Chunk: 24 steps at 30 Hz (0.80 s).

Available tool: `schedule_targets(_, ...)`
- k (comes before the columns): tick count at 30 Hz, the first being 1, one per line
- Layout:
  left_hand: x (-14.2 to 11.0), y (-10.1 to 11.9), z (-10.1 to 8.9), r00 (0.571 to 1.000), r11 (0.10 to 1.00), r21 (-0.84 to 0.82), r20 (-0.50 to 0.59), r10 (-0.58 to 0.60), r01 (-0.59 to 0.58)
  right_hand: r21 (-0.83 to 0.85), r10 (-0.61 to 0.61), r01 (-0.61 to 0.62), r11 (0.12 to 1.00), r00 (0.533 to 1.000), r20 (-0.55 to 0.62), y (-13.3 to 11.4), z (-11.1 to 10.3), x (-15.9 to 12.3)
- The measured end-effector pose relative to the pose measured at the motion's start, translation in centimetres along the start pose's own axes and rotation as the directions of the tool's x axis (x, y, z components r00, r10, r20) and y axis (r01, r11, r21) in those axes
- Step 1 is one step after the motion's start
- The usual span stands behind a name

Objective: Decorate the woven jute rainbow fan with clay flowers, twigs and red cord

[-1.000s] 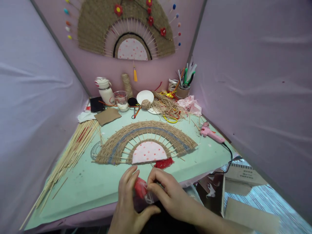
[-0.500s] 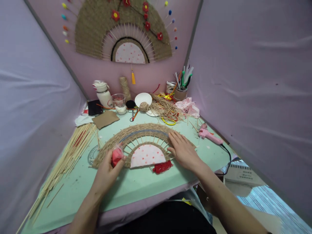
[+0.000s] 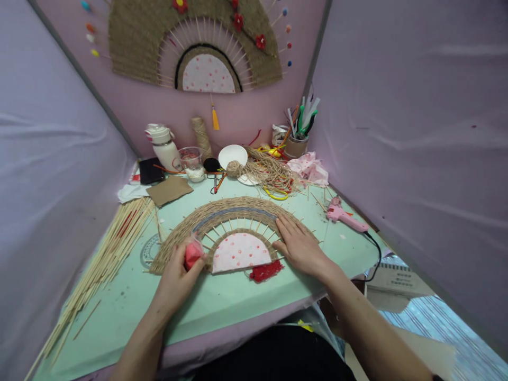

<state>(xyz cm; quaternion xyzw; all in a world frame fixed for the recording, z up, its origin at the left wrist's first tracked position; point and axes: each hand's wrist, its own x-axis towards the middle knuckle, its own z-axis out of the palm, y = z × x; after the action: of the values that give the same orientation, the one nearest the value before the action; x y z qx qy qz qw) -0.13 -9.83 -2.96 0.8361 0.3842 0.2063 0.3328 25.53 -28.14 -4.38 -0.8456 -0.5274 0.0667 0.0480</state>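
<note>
A woven twine fan (image 3: 222, 209) with thin stick ribs and a blue band lies flat on the table. At its centre is a half-round of white cloth with pink dots (image 3: 240, 251). My left hand (image 3: 177, 275) is closed around a small red lump in clear plastic wrap (image 3: 193, 255), over the fan's left end. What the lump is made of I cannot tell. My right hand (image 3: 299, 246) rests flat on the fan's right side, fingers stretched out. A red tassel (image 3: 265, 271) lies by the fan's lower edge, left of my right hand.
Loose thin sticks (image 3: 107, 248) and a clear protractor (image 3: 150, 251) lie at left. A pink glue gun (image 3: 345, 216) with a black cord sits at right. Along the back stand a bottle (image 3: 163, 148), a plastic cup (image 3: 193, 165), tangled twine (image 3: 270, 169) and a tool pot (image 3: 297, 144).
The camera view has tilted slightly downward, so the wall fan sits higher in the picture. Both hands keep practically the same places on the fan, and the left still holds the red lump.
</note>
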Motion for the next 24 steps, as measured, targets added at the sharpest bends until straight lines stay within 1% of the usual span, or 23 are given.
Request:
schedule_targets(2, 0.0, -0.1, 0.0, 1.0, 1.0, 0.006, 0.018, -0.008, 0.008, -0.007, -0.004, 0.004, 1.0, 1.0, -0.015, 0.1, 0.4, 0.0)
schedule_targets(7, -0.1, -0.4, 0.0, 1.0, 1.0, -0.008, 0.02, -0.002, 0.003, -0.019, -0.015, 0.014, 1.0, 0.998, -0.056, 0.1, 1.0, -0.1)
schedule_targets(13, -0.1, -0.5, 0.1, 0.999, 0.999, 0.024, 0.041, -0.023, 0.022, -0.027, -0.002, 0.002, 1.0, 1.0, -0.027, 0.0, 0.7, -0.1)
schedule_targets(16, 0.0, -0.2, -0.1, 0.998, 0.999, 0.048, 0.061, -0.025, 0.022, -0.008, 0.005, -0.005, 1.0, 1.0, -0.002, -0.1, 0.1, -0.1)
schedule_targets(19, 0.2, 0.3, -0.8, 0.996, 0.998, 0.069, 0.084, -0.002, -0.004, 0.022, -0.004, 0.004, 1.0, 1.0, 0.003, -0.2, -1.2, -0.2)
schedule_targets(22, 0.6, 1.2, -1.9, 0.996, 0.991, 0.11, 0.061, 0.068, -0.075, 0.038, -0.036, 0.039, 0.999, 0.998, -0.06, -0.2, -2.9, -0.4)
schedule_targets(24, 1.3, 2.0, -2.5, 0.996, 0.986, 0.138, 0.01, 0.089, -0.089, 0.042, -0.05, 0.055, 0.998, 0.991, -0.124, -0.4, -3.9, -0.1)
